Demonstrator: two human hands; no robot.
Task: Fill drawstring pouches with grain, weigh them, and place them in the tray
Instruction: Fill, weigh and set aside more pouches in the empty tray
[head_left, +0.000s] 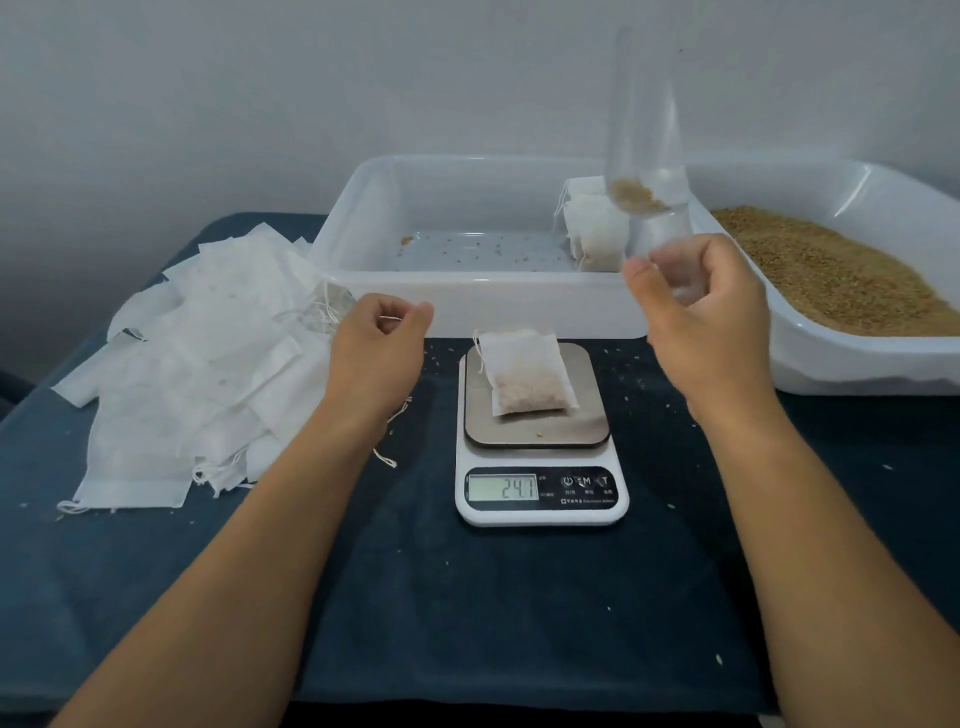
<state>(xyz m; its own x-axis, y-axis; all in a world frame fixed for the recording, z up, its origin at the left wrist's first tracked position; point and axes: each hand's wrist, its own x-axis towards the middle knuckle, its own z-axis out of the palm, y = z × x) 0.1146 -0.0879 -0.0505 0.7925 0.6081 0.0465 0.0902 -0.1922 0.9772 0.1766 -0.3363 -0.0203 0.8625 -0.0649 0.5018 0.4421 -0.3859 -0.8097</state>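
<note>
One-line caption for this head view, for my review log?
Filled pouch on the scale reading 24.7; right hand holds a clear scoop above, left hand pinches a string.

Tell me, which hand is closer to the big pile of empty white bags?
The left hand. It hovers right at the pile of empty pouches' right edge, fingers curled. The right hand is far off past the scale, holding a clear cup.

A filled white drawstring pouch (527, 371) lies on the white digital scale (540, 436); the right hand (701, 306) grips a clear plastic scoop (649, 156).
</note>
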